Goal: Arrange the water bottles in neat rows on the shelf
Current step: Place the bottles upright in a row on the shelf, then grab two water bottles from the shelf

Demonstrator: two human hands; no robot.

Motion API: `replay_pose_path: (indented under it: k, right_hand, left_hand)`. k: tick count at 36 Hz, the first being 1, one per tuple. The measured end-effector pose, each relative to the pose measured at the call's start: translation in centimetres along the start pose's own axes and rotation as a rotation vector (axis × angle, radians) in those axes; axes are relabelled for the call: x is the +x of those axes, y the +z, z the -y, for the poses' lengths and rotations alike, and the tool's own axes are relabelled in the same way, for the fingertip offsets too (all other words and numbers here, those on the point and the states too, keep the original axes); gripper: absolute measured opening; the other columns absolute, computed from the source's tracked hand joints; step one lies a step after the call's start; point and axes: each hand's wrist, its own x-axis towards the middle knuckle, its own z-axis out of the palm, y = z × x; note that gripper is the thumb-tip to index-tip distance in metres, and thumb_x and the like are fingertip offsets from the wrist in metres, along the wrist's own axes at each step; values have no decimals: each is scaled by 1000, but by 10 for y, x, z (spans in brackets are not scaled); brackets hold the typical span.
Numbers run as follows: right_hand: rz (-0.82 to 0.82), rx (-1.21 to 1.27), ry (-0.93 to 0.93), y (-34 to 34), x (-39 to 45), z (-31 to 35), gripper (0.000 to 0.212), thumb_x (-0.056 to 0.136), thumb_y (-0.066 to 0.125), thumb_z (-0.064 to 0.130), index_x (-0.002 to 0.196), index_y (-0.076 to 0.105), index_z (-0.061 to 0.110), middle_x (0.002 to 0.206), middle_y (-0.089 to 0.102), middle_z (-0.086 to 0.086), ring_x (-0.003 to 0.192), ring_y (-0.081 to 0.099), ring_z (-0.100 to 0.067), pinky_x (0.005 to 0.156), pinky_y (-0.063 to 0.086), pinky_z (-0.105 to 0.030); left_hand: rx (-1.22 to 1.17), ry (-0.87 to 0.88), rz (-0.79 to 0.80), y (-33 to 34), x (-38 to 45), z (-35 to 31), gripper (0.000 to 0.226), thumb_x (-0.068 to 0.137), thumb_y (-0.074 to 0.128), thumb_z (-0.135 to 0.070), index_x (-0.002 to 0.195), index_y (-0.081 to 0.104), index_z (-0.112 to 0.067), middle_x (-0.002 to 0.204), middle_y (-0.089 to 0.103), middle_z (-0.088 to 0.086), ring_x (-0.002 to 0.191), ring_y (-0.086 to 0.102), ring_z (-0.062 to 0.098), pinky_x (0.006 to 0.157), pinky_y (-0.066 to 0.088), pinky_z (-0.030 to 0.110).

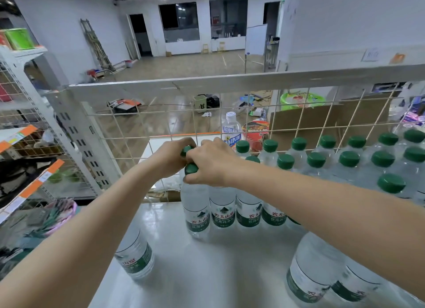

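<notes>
Both hands meet over the left end of the bottle rows on the white shelf [174, 257]. The right hand [209, 163] lies on top of the front-left water bottle [195, 206], its fingers [195, 180] curled and pinching the neck just under the green cap [191, 169]. The left hand [171, 157] closes around another green cap [186, 150] directly behind; the body of that bottle is hidden by the hands.

To the right, the rows of water bottles [345, 160] with green caps stand upright, close together, against the wire mesh back [299, 114] of the shelf. One single bottle [135, 254] stands apart at the front left, under the left forearm. Two more bottles [322, 275] stand at the front right, touching each other. Behind the mesh stands a bottle with a white cap [231, 128].
</notes>
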Motion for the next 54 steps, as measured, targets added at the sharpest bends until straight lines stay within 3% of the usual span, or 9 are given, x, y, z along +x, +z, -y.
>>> replay_pose_path:
  k: [6, 12, 17, 26, 30, 37, 44, 50, 54]
  right_hand:
    - [-28, 11, 88, 6, 6, -4, 41, 88, 56, 55, 104, 61, 17, 86, 51, -1, 98, 52, -24, 78, 28, -36]
    - [21, 110, 122, 2, 11, -4, 42, 85, 62, 54, 106, 61, 17, 89, 53, 0, 87, 46, -21, 76, 30, -31]
    - [-21, 164, 159, 4, 10, 4, 33, 83, 64, 41, 104, 64, 16, 90, 57, -5, 94, 55, -27, 72, 38, -30]
    - [3, 152, 174, 6, 10, 9, 31, 85, 61, 42, 106, 60, 19, 89, 51, -1, 92, 50, -26, 79, 38, -33]
    - [45, 118, 140, 1, 8, 4, 39, 84, 62, 52, 108, 60, 21, 92, 56, 1, 88, 48, -22, 73, 32, -31]
    - [58, 187, 104, -16, -13, -12, 37, 87, 63, 46, 114, 60, 22, 107, 61, 2, 100, 56, -21, 84, 50, -37]
    - [-65, 235, 94, -20, -44, -22, 24, 90, 60, 39, 105, 64, 21, 109, 61, 3, 98, 54, -16, 83, 49, -34]
    - [-76, 199, 95, -29, -72, -28, 21, 90, 60, 37, 101, 64, 20, 102, 60, 4, 95, 56, -18, 77, 47, -32]
    - [-53, 180, 125, -35, -94, -30, 22, 90, 60, 39, 102, 64, 21, 95, 56, 7, 93, 57, -18, 80, 50, -35]
  left_hand:
    - [-9, 55, 24, -3, 4, 5, 36, 88, 54, -3, 118, 60, -22, 96, 60, 5, 86, 52, 24, 75, 42, 31]
    - [6, 48, 37, -4, 4, 5, 42, 90, 51, -4, 127, 57, -24, 112, 62, 5, 96, 56, 27, 83, 44, 31]
    - [-10, -19, -23, -1, -1, 5, 45, 94, 48, -7, 136, 47, -22, 103, 53, 4, 87, 50, 22, 78, 39, 25]
    - [50, -73, -27, -10, -18, 16, 41, 96, 54, -27, 134, 46, -16, 113, 64, 9, 99, 59, 25, 78, 43, 30]
    - [182, -144, 76, -24, -30, 20, 41, 95, 54, -38, 130, 50, -16, 119, 63, 9, 98, 59, 25, 77, 46, 30]
    - [370, -227, 287, -40, -57, 19, 40, 93, 55, -44, 120, 58, -13, 116, 61, 8, 92, 56, 21, 82, 46, 30]
    - [315, -143, 122, -21, -70, 14, 26, 93, 56, -40, 102, 63, -17, 92, 59, 0, 84, 54, 19, 71, 41, 26]
    - [336, -126, 12, -22, -91, 5, 26, 93, 55, -39, 102, 65, -17, 101, 64, 5, 88, 60, 23, 81, 52, 34]
    - [267, -132, -43, -25, -110, 0, 22, 94, 55, -35, 98, 64, -16, 96, 66, 4, 79, 62, 20, 72, 52, 31]
